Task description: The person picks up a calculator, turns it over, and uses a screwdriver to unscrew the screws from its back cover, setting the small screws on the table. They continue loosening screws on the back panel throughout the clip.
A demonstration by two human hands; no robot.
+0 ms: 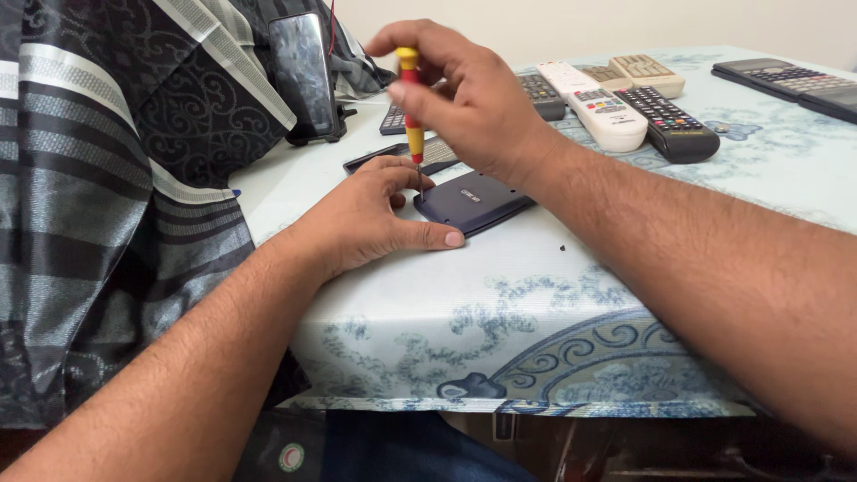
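A small red and yellow screwdriver (412, 112) stands upright, its tip on the near left corner of a dark blue flat device (473, 202) lying back-side up on the table. My right hand (469, 98) is closed around the screwdriver's handle from above. My left hand (370, 219) rests on the tablecloth and presses against the device's left edge, thumb stretched along its front. Behind the hands another dark flat part (428, 154) lies partly hidden.
A white cloth with blue patterns (536, 312) covers the table. Several remote controls (625, 112) and a dark calculator (790, 85) lie at the back right. A phone on a stand (305, 76) leans at the back left beside striped grey fabric (98, 196). A tiny dark speck (561, 247) lies near the device.
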